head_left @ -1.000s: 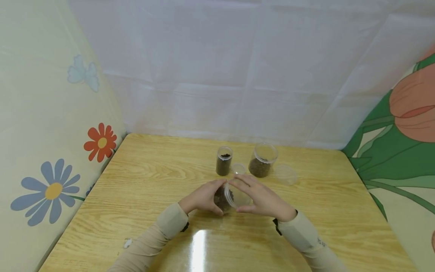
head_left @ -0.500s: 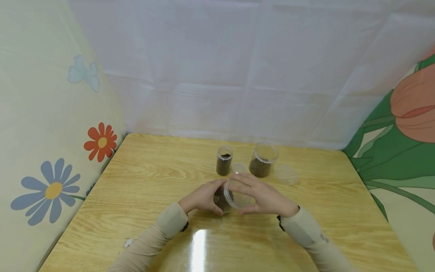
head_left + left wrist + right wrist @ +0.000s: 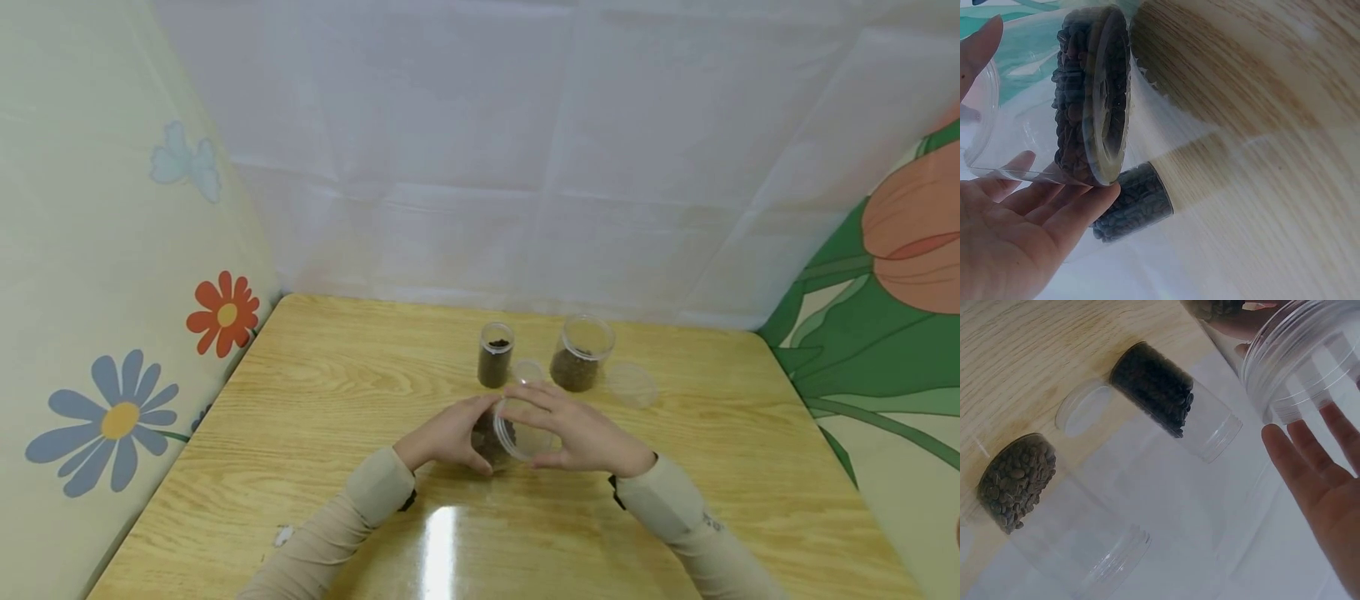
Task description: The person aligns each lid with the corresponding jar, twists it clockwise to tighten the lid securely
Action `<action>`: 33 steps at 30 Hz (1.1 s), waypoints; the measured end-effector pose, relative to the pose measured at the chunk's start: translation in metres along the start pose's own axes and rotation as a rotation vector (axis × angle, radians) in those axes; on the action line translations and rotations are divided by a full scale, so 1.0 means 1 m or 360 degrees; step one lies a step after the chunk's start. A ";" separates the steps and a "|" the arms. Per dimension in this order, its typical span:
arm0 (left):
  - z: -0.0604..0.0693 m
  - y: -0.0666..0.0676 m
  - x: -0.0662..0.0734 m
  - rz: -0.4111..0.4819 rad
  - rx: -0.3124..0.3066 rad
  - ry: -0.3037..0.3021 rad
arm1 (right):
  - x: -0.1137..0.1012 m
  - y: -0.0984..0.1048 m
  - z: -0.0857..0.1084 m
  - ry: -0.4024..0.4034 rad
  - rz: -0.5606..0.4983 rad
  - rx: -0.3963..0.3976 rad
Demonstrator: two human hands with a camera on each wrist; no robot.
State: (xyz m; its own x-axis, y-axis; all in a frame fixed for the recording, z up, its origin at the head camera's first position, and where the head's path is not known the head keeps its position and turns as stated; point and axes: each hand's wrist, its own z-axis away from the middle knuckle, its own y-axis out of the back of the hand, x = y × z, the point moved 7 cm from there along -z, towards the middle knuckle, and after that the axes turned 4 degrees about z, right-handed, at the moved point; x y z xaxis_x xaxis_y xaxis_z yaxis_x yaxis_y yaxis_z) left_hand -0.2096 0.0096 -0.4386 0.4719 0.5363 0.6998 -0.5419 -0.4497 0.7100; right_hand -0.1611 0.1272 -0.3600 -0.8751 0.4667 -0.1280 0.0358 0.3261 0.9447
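Left hand [image 3: 448,435] is gripping a jar [image 3: 486,443], fingers wide; right hand [image 3: 588,435] is spanning its top [image 3: 512,450], fingers spread. Two more jars [image 3: 494,367] [image 3: 575,371] standing, two lids [image 3: 632,384] [image 3: 528,371] lying on counter [image 3: 360,358].

Rear: a pale grey-white sheet [image 3: 450,150], creased by vertical and horizontal folds, spans the back. Left: cream panel [image 3: 82,250] printed with a pale blue butterfly [image 3: 184,162], a red flower [image 3: 227,314] and, lower down, a larger blue-grey flower [image 3: 118,420]; both flowers yellow-centred. Right: cream panel [image 3: 907,508] printed with a coral tulip [image 3: 911,233] and broad green leaves [image 3: 870,358]. Between the panels: tabletop [image 3: 337,367], yellow wood grain, far corners rounded. Light: one bright white reflection [image 3: 439,550] on its near part; small white mark [image 3: 282,536] left of that.
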 end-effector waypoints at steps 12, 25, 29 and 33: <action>0.000 -0.001 0.000 -0.0015 0.0012 -0.0016 | -0.001 0.002 0.000 -0.0195 -0.0006 0.0039; 0.001 0.000 0.001 -0.0025 0.0018 -0.0013 | -0.001 -0.001 0.000 -0.0348 0.0021 -0.0041; 0.001 0.001 0.002 -0.0025 0.0022 -0.0018 | -0.002 0.000 0.000 -0.0345 0.0017 -0.0027; 0.001 0.001 0.002 -0.0021 0.0020 -0.0029 | -0.003 0.001 0.000 -0.0338 0.0036 -0.0021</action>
State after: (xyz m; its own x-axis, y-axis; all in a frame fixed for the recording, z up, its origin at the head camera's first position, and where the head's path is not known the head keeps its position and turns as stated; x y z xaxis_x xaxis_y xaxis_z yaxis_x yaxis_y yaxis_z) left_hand -0.2088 0.0097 -0.4367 0.4915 0.5292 0.6917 -0.5270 -0.4515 0.7200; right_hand -0.1586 0.1260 -0.3586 -0.7527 0.6370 -0.1663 0.0465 0.3034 0.9517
